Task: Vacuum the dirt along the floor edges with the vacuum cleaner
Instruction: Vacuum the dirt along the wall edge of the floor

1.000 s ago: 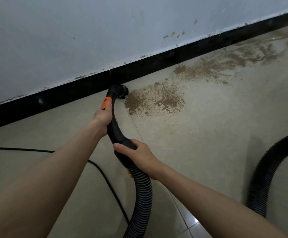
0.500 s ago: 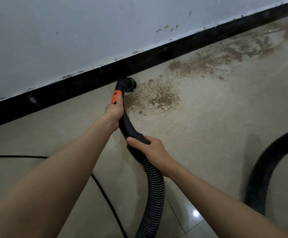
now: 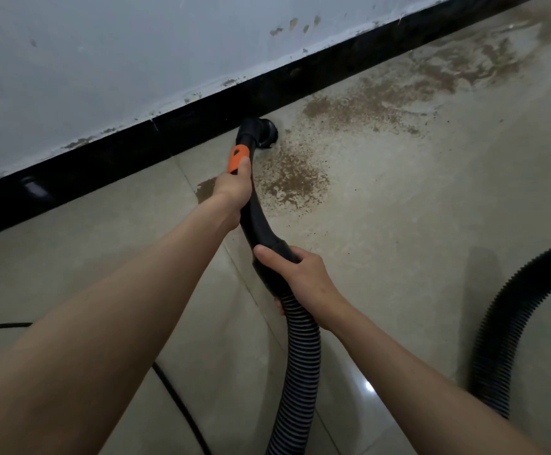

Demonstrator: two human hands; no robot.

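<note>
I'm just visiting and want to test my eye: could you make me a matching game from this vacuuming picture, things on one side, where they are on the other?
Things:
1. left hand
2. right hand
3. brush nozzle
4. dirt

Places:
A. against the black skirting
B. by the orange switch
C. scattered on the floor
D. where the ribbed hose begins

Pairs: 1-B, 2-D, 3-A, 4-C

2 hands [image 3: 234,188] [image 3: 303,277], 1 vacuum hose [image 3: 300,356], 1 nozzle [image 3: 261,131], 1 cable [image 3: 182,402].

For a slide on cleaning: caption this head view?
Both hands steer the nozzle along the baseboard toward dirt.
</note>
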